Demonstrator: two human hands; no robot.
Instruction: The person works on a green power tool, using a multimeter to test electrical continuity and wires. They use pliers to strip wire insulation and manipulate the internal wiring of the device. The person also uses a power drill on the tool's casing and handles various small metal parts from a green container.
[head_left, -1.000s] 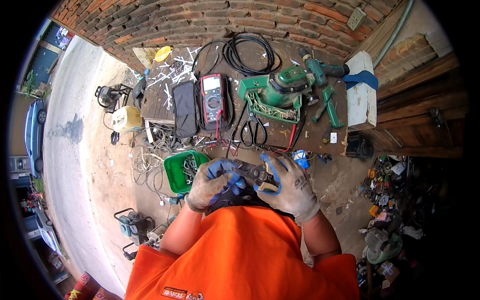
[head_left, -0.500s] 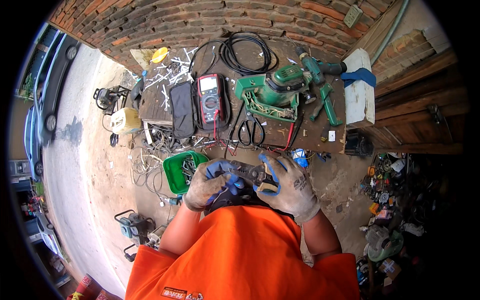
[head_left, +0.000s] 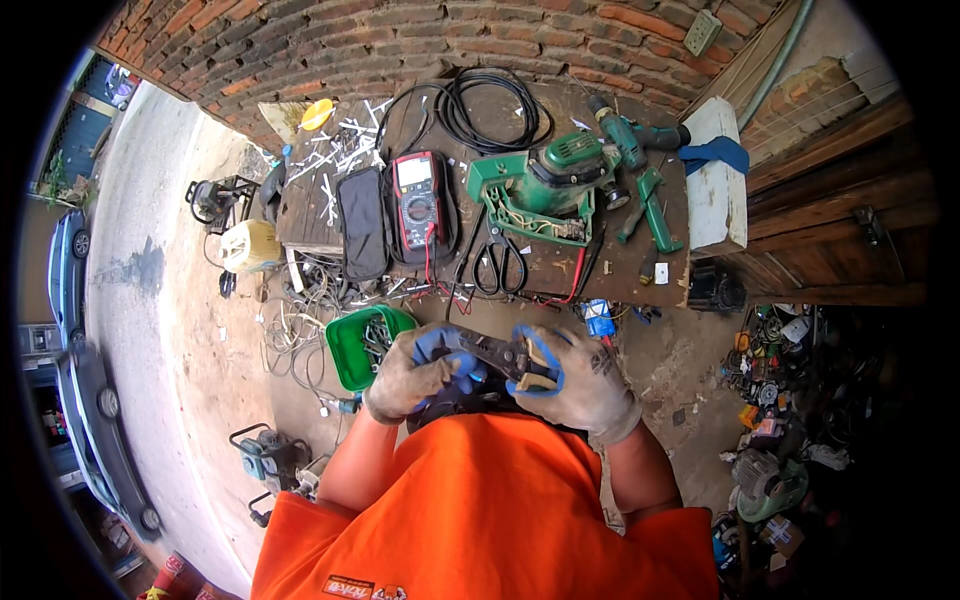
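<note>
In front of my waist, my right hand (head_left: 578, 378), in a grey and blue work glove, grips the pale handles of dark-jawed wire strippers (head_left: 488, 348). The handles stand somewhat apart. My left hand (head_left: 412, 370), gloved alike, is closed at the jaw end. Its fingers hide what they pinch there. A black cord (head_left: 463, 262) hangs from the table just above that hand; where it ends is hidden. Beyond the hands lie black-handled scissors (head_left: 498, 268), a red multimeter (head_left: 419, 205) in an unfolded black case, and a green power tool (head_left: 550, 190) with its inner wires exposed.
A green bin (head_left: 352, 350) of metal parts stands left of my left hand, beside tangled cables (head_left: 295, 340). On the wooden table (head_left: 640, 100) lie a coiled black cable (head_left: 497, 105), a drill (head_left: 622, 135) and white strips (head_left: 350, 145). A parts heap (head_left: 775, 400) lies at right.
The strippers' handles have spread a little in my right hand. My left hand has barely moved. On the street, a dark car has passed from the top toward the bottom of the view.
</note>
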